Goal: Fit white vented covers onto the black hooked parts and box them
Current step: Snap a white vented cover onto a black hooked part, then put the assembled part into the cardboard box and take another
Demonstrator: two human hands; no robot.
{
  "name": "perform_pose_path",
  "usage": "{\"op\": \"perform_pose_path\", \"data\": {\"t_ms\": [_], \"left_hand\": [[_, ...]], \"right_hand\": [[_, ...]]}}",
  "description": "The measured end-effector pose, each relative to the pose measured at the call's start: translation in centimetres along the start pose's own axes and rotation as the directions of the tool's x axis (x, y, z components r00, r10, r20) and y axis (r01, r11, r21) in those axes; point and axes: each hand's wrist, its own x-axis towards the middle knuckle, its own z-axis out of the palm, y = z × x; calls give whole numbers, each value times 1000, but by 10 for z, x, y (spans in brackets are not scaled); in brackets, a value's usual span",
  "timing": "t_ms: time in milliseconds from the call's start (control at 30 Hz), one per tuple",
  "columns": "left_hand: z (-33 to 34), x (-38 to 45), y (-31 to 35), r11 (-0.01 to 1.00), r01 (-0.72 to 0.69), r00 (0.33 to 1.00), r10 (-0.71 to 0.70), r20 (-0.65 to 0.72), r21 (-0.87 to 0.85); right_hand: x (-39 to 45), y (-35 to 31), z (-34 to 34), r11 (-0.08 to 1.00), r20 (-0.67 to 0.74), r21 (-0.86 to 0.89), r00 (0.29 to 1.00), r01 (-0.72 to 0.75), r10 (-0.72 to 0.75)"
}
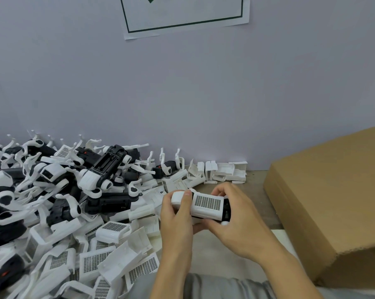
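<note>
Above the table's middle, both my hands hold one assembly: a white vented cover [207,204] sitting over a black part whose dark end [226,209] shows at the right. My left hand [177,214] grips the white left end, thumb on top. My right hand [234,221] curls around the right end from behind and below. A heap of black hooked parts [104,162] with white hooks fills the left side. Loose white vented covers [113,228] lie in front of that heap.
A brown cardboard box [324,197] stands at the right, its flap tilted toward me. More white covers [225,171] line the foot of the grey wall [182,93]. A paper sign [182,16] hangs on the wall above.
</note>
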Motion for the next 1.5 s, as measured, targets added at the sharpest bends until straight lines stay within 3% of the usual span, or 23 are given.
{"op": "perform_pose_path", "data": {"t_ms": [100, 233, 300, 400, 500, 633, 733, 867, 1067, 1200, 1300, 1500], "left_hand": [[-3, -2, 7, 999, -18, 999, 16, 35, 48], [-11, -1, 15, 922, -213, 977, 189, 102, 323], [-13, -1, 17, 891, -274, 962, 248, 117, 362], [-13, -2, 21, 925, -269, 960, 233, 157, 268], [-13, -1, 23, 980, -167, 955, 134, 264, 108], [-9, -4, 18, 981, -175, 947, 146, 286, 78], [-8, -4, 17, 986, -164, 949, 146, 280, 41], [-9, -2, 19, 1000, -16, 970, 22, 241, -26], [-8, -1, 17, 993, -7, 985, -14, 174, 117], [-8, 1, 16, 995, 19, 990, -32, 137, 93], [-6, -2, 15, 998, 38, 992, -45, 121, 58], [-9, 0, 16, 987, 143, 988, -138, 64, -79]], "right_hand": [[0, 3, -2, 997, 10, 55, 999, -47, 47], [0, 8, -7, 991, 2, 102, 996, -88, 88], [1, 7, -9, 981, 7, 171, 996, -94, 94], [0, 5, -14, 908, 69, 373, 981, -191, 179], [0, 10, -20, 721, 208, 585, 928, -372, 310], [-2, 10, -21, 525, 409, 658, 841, -540, 353], [-2, 10, -21, 517, 413, 661, 839, -544, 355], [-3, 4, -26, 719, 277, 551, 906, -423, 321], [0, -6, -28, 910, 150, 353, 973, -217, 174], [1, -13, -33, 960, 130, 214, 979, -183, 157], [1, -20, -34, 998, 130, -56, 991, -23, 30], [-8, -30, -22, 857, 92, -454, 969, 245, -228]]}}
